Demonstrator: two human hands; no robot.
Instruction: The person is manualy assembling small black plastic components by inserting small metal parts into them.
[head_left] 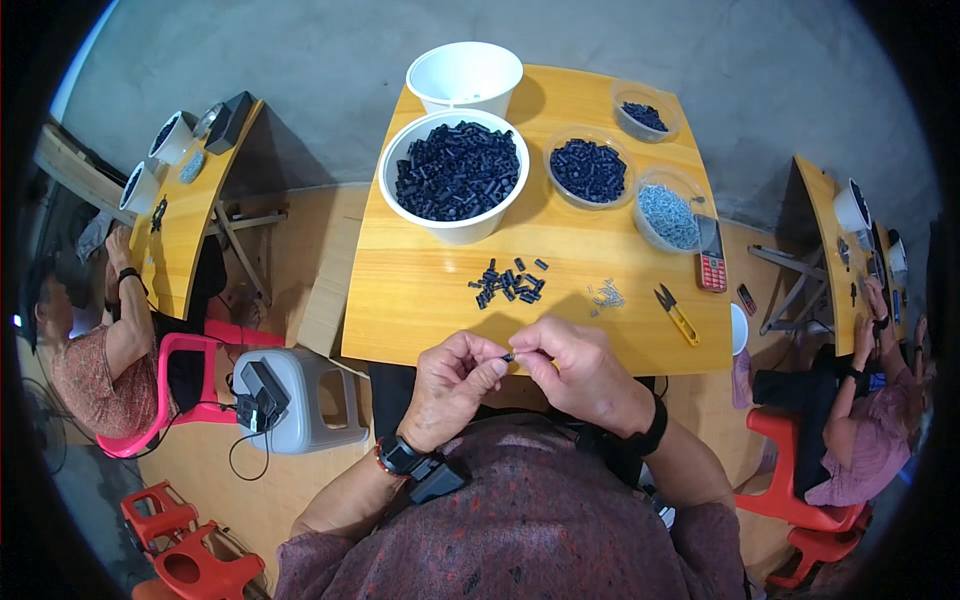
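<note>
Just past the table's near edge, my left hand (452,385) and my right hand (585,372) meet in a pinch. Between their fingertips is a small black cylindrical piece (508,357), mostly covered by the fingers. Beyond my hands a loose heap of short black tube-like pieces (508,284) lies on the yellow wooden table (420,320). To the right of that heap are several small silvery metal pieces (608,295). Yellow-handled thread snips (679,316) lie near the table's right edge, their blades pointing away from me.
A white tub (455,228) full of black pieces stands at the far left, another white tub (463,92) behind it. Clear bowls hold black pieces (588,171) and metal pieces (668,214). A red keypad phone (712,270) lies at the right edge. People work at both sides.
</note>
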